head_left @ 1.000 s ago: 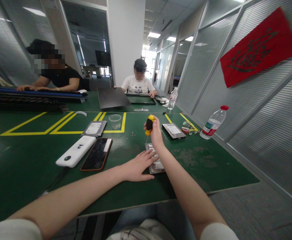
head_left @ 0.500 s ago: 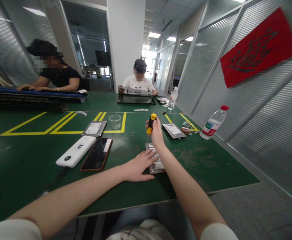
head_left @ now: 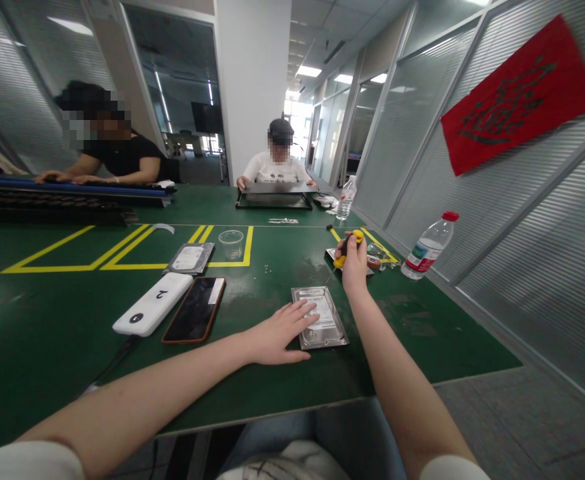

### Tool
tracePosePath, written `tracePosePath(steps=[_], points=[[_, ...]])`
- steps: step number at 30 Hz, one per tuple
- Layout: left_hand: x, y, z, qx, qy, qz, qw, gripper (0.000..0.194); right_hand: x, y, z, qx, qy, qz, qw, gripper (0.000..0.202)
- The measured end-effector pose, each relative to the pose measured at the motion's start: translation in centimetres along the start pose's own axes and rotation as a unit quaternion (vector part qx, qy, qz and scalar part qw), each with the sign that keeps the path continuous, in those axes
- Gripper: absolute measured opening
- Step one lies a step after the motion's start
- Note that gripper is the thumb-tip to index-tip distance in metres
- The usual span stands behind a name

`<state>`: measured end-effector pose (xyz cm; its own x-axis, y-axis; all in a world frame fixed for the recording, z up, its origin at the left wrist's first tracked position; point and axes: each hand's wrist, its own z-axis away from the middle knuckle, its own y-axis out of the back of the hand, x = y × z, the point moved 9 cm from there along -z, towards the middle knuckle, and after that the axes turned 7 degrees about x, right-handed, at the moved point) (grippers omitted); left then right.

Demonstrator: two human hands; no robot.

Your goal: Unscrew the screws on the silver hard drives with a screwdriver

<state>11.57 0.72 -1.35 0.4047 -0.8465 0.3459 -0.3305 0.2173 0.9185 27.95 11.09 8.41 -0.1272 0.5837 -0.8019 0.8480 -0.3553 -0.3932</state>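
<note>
My left hand (head_left: 283,331) lies with spread fingers across the left part of a silver hard drive (head_left: 329,320) that is flat on the green table. In my right hand (head_left: 354,270) is a yellow and black screwdriver (head_left: 341,259), its thin shaft slanting down to the left, near the drive's far right corner. A second hard drive (head_left: 329,254) is partly hidden behind my right hand. Several tiny screws (head_left: 267,269) lie beyond the drive under my left hand.
A white power bank (head_left: 152,305), a phone (head_left: 195,310), another hard drive (head_left: 191,257) and a clear cup (head_left: 231,245) are on the left. A bottle (head_left: 429,247) stands right. Two people sit across the table (head_left: 252,393), one holding a dark panel (head_left: 275,188).
My right hand has moved right with the screwdriver, off the far left corner of the drive, uncovering its right side. The person opposite has lowered and tilted the panel.
</note>
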Motion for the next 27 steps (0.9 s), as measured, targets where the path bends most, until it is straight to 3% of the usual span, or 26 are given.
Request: tracePosePath(steps=[27], points=[[0.03, 0.12, 0.04, 0.014, -0.011, 0.007, 1.000, 0.081, 0.65, 0.28, 0.14, -0.017, -0.004, 0.008, 1.000, 0.034]])
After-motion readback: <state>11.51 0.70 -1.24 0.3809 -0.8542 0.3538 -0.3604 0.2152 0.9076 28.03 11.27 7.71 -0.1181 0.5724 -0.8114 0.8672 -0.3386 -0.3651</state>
